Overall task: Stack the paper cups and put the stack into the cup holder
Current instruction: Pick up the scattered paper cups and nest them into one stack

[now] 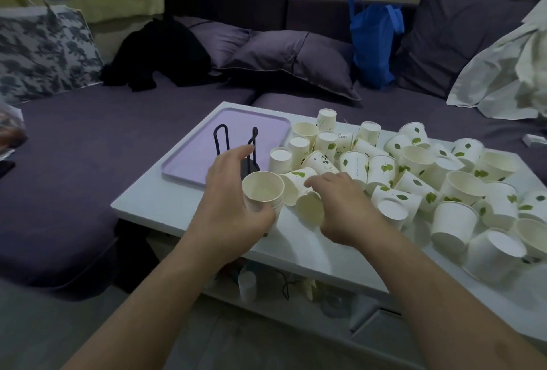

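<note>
Right now the left hand (233, 200) grips a short stack (262, 192) while the right hand (343, 206) pinches a tipped cup (310, 206) just beside it, so a crooked nesting could jam or spill cups before the holder (236, 147) behind.

My left hand (233, 200) grips a small stack of paper cups (262, 192) with the open mouth facing up, just in front of the black wire cup holder (236, 147), which stands on a lilac tray (207, 159). My right hand (340, 206) curls over a single cup (309, 208) that lies on its side on the white table (296, 248). Many loose cups with green leaf prints (414, 174) cover the table to the right, some upright, some upside down, some lying.
</note>
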